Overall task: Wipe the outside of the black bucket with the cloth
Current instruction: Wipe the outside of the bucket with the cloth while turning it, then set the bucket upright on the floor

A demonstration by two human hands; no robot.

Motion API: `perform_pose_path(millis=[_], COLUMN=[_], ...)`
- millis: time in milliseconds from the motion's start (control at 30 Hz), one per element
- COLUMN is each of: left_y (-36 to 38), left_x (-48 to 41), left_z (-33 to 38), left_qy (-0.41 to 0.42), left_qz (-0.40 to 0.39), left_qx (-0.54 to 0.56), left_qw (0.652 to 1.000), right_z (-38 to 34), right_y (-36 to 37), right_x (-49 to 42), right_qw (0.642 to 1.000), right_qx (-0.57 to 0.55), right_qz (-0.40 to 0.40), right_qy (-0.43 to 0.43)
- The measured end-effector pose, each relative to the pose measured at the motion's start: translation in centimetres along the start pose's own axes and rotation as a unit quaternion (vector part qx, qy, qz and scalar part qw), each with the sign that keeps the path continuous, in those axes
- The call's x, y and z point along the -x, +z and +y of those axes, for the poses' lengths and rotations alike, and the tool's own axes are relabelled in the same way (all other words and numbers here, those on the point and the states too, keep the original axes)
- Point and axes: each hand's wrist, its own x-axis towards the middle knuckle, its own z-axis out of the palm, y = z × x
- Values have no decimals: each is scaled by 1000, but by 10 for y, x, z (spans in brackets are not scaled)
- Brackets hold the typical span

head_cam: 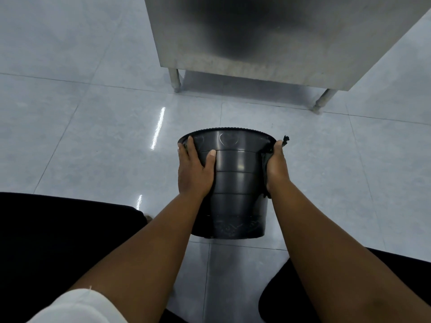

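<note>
The black bucket (235, 180) is held above the tiled floor, tipped so its flat base faces away from me and its wide end points at me. My left hand (194, 171) lies flat against the bucket's left wall, thumb spread across the front. My right hand (277, 166) presses a dark cloth (265, 164) against the right wall. A frayed corner of the cloth sticks out past my fingertips. Most of the cloth is hidden under my palm.
A stainless steel cabinet (268, 38) on short legs (175, 80) stands just beyond the bucket. Glossy grey floor tiles (93, 127) spread to the left and right. My dark-clad knees (58, 241) frame the bottom corners.
</note>
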Motion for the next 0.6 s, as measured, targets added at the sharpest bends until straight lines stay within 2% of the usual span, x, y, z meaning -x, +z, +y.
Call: perform_pose_path(millis=[67, 167, 233, 333, 467, 533, 600], left_y=[-3, -5, -9, -19, -27, -29, -33], left_x=[-3, -5, -8, -10, -8, -5, -1], left_z=[-2, 3, 9, 26, 56, 67, 73], left_qy=[9, -5, -50, -129, -152, -153, -121], left_qz=[-15, -20, -8, 4, 4, 3, 1], left_qx=[4, 61, 149, 297, 292, 286, 268], left_qw=[1000, 998, 988, 946, 944, 946, 956], right_z=[-10, -14, -15, -19, -19, -20, -22], right_y=[4, 6, 4, 0, -11, -18, -25], right_x=[16, 22, 27, 43, 63, 70, 75], right_qw=[999, 998, 997, 994, 983, 980, 977], right_qx=[-14, -14, -23, -46, -95, -115, -138], right_qz=[-28, -35, -31, -16, 24, 49, 70], right_qy=[-40, -53, -67, -96, -155, -156, -146])
